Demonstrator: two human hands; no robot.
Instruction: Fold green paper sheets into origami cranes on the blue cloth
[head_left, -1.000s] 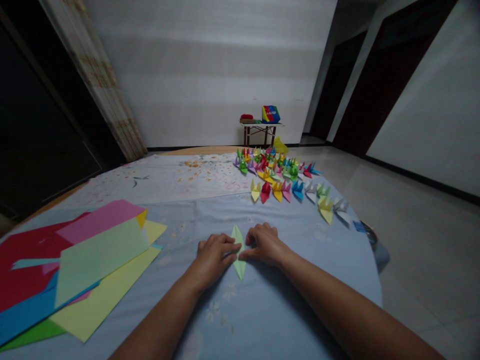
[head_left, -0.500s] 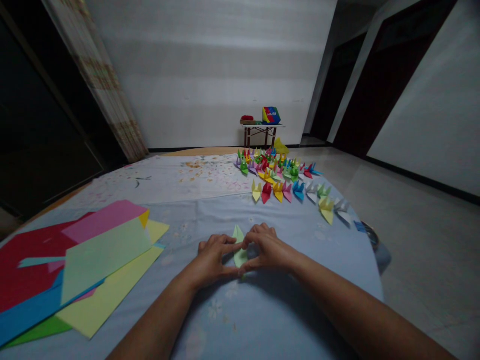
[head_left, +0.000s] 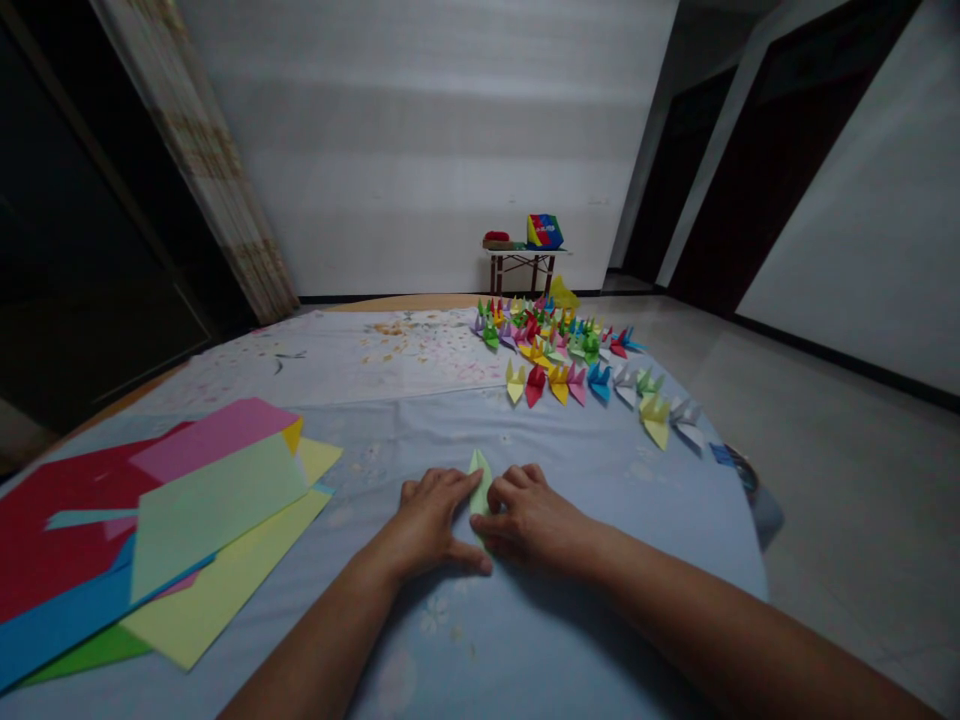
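Note:
A narrow piece of folded light-green paper [head_left: 479,487] lies on the blue tablecloth between my two hands, its pointed tip facing away from me. My left hand [head_left: 431,522] rests at its left side: the index fingertip touches the paper, while the thumb stretches out apart, near the lower end. From the right, my right hand [head_left: 536,520] has its fingers curled at the paper's edge, thumb and index finger pressed on its lower part. The paper's bottom end is partly hidden under those fingers.
Several coloured sheets of paper [head_left: 225,510] lie overlapped on the left of the table. Many folded paper cranes [head_left: 559,380] stand at the back right. The round table's tablecloth [head_left: 585,660] ends at the right. A small table [head_left: 525,252] with a colourful box is against the wall.
My left thumb has come off the paper's lower end and spread away. The right thumb and fingers have closed in along the paper's lower part. The paper looks narrower.

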